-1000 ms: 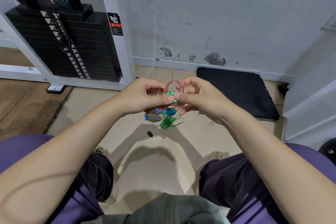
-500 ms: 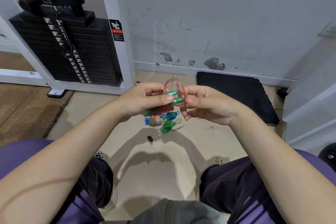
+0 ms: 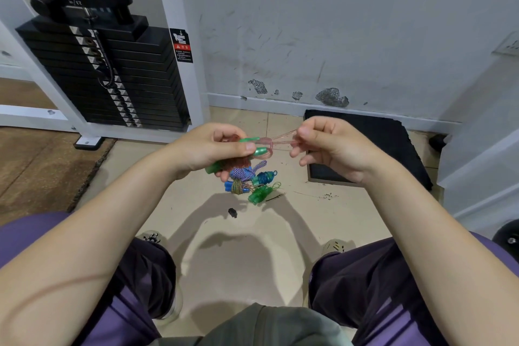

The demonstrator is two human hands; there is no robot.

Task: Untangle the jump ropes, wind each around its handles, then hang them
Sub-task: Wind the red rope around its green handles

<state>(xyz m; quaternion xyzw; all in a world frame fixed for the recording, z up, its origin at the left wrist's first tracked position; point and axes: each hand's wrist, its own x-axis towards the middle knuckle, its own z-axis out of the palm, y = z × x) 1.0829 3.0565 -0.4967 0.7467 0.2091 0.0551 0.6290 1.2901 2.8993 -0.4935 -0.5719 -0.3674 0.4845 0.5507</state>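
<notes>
The left hand [image 3: 213,149] curls round the two green handles [image 3: 257,146] with rope already wound on them, keeping the bundle steady above the floor [image 3: 252,255]. The right hand [image 3: 331,146] pinches the pink rope [image 3: 283,139] taut off the handle tips — likely to cinch the last loop — while finished bundles [image 3: 252,184] lie below, not yet hung.

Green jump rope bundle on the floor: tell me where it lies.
In the head view, the green bundle lies on the tiled floor just below the hands, rightmost of the wound ropes, beside the blue bundle and left of the black mat.
</notes>
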